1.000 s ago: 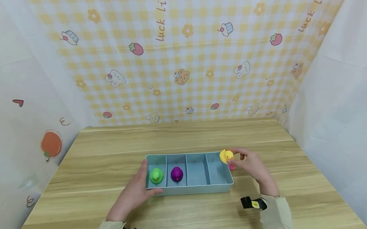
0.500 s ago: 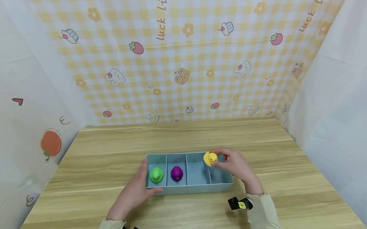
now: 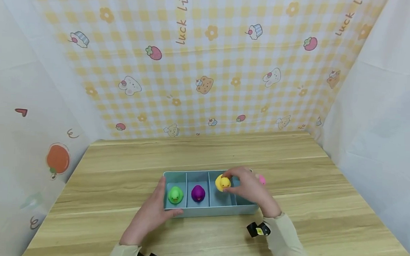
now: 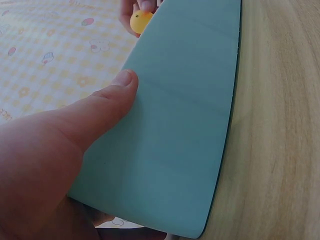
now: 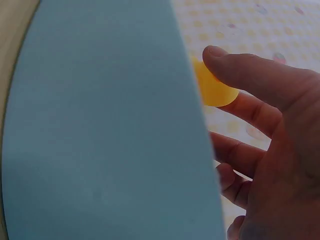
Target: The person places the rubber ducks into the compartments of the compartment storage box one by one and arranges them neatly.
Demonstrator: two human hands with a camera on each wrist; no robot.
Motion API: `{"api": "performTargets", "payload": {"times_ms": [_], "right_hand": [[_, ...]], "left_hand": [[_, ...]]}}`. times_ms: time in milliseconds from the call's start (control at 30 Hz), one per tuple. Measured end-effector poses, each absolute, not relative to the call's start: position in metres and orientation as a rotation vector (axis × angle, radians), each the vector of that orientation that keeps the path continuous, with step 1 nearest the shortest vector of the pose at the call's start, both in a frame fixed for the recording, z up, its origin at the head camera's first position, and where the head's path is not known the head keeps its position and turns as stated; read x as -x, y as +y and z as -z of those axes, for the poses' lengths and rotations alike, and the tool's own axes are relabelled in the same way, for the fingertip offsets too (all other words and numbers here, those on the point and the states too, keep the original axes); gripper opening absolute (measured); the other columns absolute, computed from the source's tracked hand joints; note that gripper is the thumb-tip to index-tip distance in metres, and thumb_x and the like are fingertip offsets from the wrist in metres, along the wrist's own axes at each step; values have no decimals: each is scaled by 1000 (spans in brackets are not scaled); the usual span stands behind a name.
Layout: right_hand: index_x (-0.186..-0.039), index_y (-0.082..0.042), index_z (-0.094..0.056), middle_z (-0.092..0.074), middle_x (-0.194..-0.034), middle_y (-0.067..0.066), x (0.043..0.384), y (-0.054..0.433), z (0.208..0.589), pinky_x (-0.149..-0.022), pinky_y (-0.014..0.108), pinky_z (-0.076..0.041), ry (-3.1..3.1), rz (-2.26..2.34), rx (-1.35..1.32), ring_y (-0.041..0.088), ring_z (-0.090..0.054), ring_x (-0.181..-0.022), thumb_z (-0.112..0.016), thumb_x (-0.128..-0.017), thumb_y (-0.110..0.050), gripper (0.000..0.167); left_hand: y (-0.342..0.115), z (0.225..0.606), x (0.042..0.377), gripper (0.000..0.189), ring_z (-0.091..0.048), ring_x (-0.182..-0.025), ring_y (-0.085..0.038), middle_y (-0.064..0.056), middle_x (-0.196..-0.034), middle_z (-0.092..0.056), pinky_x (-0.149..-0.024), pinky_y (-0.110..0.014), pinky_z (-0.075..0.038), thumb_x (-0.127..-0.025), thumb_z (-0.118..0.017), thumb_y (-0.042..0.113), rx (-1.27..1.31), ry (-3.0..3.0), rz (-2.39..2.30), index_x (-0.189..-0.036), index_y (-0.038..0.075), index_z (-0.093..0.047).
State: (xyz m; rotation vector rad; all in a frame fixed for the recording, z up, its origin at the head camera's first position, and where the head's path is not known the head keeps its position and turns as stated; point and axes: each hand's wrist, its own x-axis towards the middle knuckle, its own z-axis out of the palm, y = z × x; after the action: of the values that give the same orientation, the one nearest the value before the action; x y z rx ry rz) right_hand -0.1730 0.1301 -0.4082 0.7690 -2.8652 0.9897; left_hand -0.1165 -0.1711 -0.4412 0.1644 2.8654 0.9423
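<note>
Progress looks about halfway, I'd judge: the green duck [image 3: 175, 195] sits in the leftmost compartment of the long blue tray [image 3: 215, 211], the purple duck [image 3: 198, 194] in the next, and both look settled. And here's the yellow duck [image 3: 221, 183], right at the third compartment, pinched between thumb and fingers of the right hand [image 3: 250, 188]! Part of it shows above the rim; whether it touches the bottom, I can't tell, so call that one not yet done. The rightmost compartment shows no duck in the part left visible, and a pink thing [image 3: 262, 180], half hidden, lies just beyond the tray's right end, toward the counter's [image 3: 121, 189] right edge; likely the one left over.

Across the way, the left hand [image 3: 152, 212] has the tray's left end, thumb along the near wall, fingers round the end: steady, it seems.

And the room! Behind the tray, open wood runs to the counter's back edge, where the patterned cloth [image 3: 210, 60] rises. There's more toward the left edge and the back-left corner. The front edge is out of view. Tightest spot, I'd say: between the dividers [image 3: 209, 192] flanking the yellow duck.
</note>
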Motion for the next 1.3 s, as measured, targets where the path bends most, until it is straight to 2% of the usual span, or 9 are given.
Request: {"api": "performTargets", "payload": {"times_ms": [200, 433, 600, 867, 1100, 1300], "right_hand": [[-98, -21, -71, -67, -92, -12, 174, 120, 409, -73, 35, -30, -2970, -862, -720, 16, -46, -90, -84, -72, -27, 30], [-97, -22, -71, -69, -93, -10, 178, 113, 418, -70, 33, -26, -3031, -688, -784, 16, -46, -88, -84, -71, -29, 30], [-97, -25, -71, -68, -92, -13, 178, 108, 421, -68, 35, -20, -3093, -618, -732, 18, -43, -89, -85, -70, -30, 31], [-94, -25, -71, -68, -89, -12, 177, 103, 426, -66, 36, -19, -3109, -555, -695, 17, -39, -81, -85, -69, -28, 28], [-93, -23, -71, -71, -92, -7, 176, 99, 429, -65, 36, -20, -3093, -483, -713, 19, -37, -80, -85, -68, -27, 29], [-95, -23, -72, -69, -93, -5, 175, 100, 428, -65, 37, -21, -3090, -427, -695, 18, -37, -82, -86, -67, -29, 31]], "left_hand": [[-171, 441, 117, 125, -28, -140, -43, -23, -157, -14, -110, -55, -32, -69, -72, 64, -171, 2870, -937, -153, 1, -3], [-170, 442, 117, 125, -28, -140, -43, -23, -158, -14, -110, -55, -32, -70, -72, 63, -169, 2864, -938, -153, 1, -2], [-170, 442, 118, 125, -27, -140, -42, -22, -158, -13, -110, -55, -32, -69, -71, 64, -173, 2866, -933, -153, 2, -2], [-170, 441, 118, 126, -27, -140, -43, -22, -158, -13, -110, -55, -32, -69, -70, 66, -179, 2871, -926, -153, 2, -2], [-171, 439, 118, 125, -24, -141, -42, -22, -158, -11, -111, -55, -29, -70, -71, 64, -177, 2855, -937, -153, 1, -2], [-171, 441, 118, 125, -26, -140, -42, -22, -158, -12, -111, -54, -30, -70, -72, 63, -182, 2873, -932, -153, 2, -2]]}}
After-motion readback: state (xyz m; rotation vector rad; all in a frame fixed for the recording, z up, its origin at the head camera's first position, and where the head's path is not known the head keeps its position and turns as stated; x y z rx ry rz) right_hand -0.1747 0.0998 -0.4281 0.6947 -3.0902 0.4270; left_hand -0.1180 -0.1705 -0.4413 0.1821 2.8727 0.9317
